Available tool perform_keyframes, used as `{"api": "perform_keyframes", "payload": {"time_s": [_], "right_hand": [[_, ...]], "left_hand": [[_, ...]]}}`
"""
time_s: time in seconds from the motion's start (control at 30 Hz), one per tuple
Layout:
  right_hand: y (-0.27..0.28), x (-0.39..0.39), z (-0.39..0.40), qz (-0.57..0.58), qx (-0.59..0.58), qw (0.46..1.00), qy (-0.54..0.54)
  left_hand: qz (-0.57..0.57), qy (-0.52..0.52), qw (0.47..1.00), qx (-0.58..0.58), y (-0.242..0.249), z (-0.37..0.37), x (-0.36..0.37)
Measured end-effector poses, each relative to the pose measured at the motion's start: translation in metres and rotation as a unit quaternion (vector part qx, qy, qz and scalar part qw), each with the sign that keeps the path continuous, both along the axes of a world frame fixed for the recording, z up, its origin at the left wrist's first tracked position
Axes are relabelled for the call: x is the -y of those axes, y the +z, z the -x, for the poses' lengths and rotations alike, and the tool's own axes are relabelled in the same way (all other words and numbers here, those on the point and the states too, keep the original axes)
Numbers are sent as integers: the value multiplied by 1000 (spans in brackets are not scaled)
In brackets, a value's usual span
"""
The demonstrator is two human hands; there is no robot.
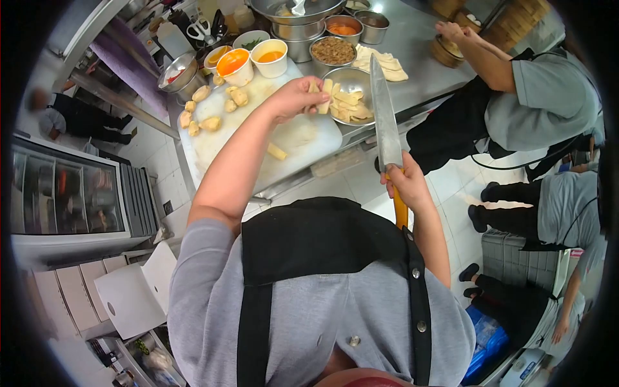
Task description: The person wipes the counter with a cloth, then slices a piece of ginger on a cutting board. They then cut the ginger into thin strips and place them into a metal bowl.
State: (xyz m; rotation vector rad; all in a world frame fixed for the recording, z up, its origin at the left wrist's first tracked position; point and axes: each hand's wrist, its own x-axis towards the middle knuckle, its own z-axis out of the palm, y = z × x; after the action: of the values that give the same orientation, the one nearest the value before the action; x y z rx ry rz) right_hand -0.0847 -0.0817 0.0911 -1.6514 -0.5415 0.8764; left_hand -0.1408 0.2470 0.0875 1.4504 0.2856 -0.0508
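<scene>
My left hand [298, 100] is closed on pale yellow ginger slices [314, 89], at the rim of a metal bowl [351, 74]. More flat ginger slices [350, 105] lie in that bowl. My right hand [407, 183] grips the orange handle of a large kitchen knife [385, 109], its blade pointing up and away from me, to the right of the bowl. On the white cutting board [303, 133] lie a cut ginger piece [276, 151] and several peeled ginger chunks [209, 124] toward the left.
Behind the board stand paper tubs of orange contents [235, 66], a metal pot of brown mince [333, 50] and stacked steel bowls [296, 29]. White dough or cloth [382, 62] lies right of the bowl. A co-worker [548, 97] works close on the right, near bamboo steamers [446, 53].
</scene>
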Motion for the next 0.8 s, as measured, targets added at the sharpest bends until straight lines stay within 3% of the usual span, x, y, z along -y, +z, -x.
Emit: {"api": "perform_keyframes", "payload": {"time_s": [0.17, 0.37, 0.57, 0.8], "right_hand": [[2, -3, -2, -3, 13, 1000, -10], [-3, -3, -6, -3, 23, 1000, -19], [-2, 5, 0, 7, -46, 997, 60], [-23, -3, 20, 88, -53, 982, 157]], "left_hand": [[23, 49, 999, 0, 1, -43, 25], [109, 17, 994, -5, -8, -65, 34], [-71, 97, 991, -61, 0, -8, 25], [-169, 113, 957, -206, -27, 62, -11]]}}
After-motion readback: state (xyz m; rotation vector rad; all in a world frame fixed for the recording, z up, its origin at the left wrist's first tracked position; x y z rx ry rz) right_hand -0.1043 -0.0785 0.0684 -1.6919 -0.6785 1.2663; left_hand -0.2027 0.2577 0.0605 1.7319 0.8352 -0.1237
